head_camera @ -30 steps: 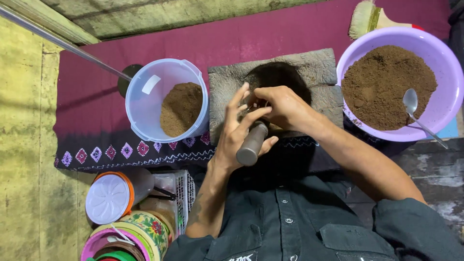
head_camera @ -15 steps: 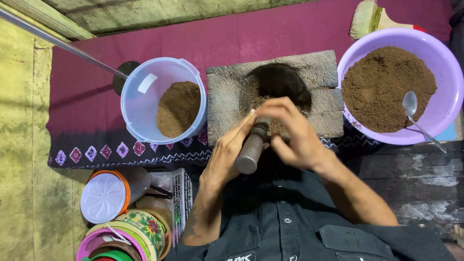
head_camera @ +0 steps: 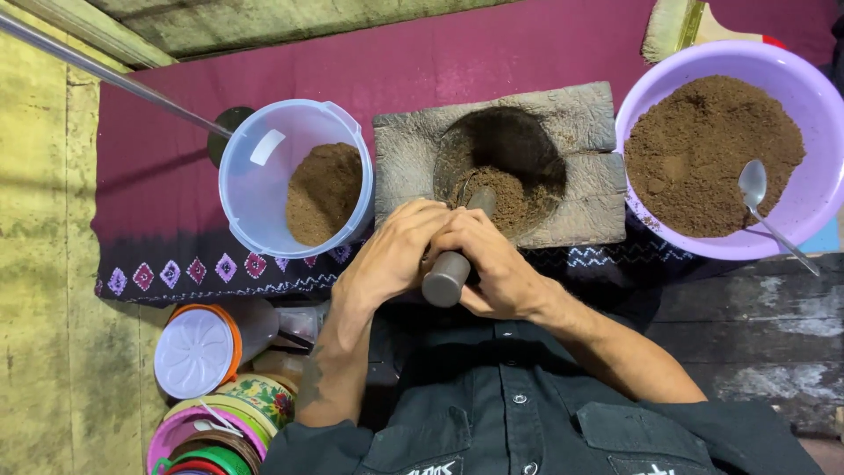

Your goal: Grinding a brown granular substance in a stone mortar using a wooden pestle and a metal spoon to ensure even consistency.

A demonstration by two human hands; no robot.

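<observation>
Two hands, left hand [head_camera: 391,255] and right hand [head_camera: 492,268], each clenched in a grip on the dark pestle [head_camera: 450,268], angling its tip into brown powder [head_camera: 505,198] inside the stone mortar [head_camera: 580,123], for steadier pressing force.

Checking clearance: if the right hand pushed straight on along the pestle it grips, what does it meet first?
Probably the brown powder in the stone mortar's round hollow; the right hand grips the grey cylindrical pestle, which points there.

Home spice-grinding spot: stone mortar [head_camera: 501,167], powder bowls [head_camera: 730,149]
</observation>
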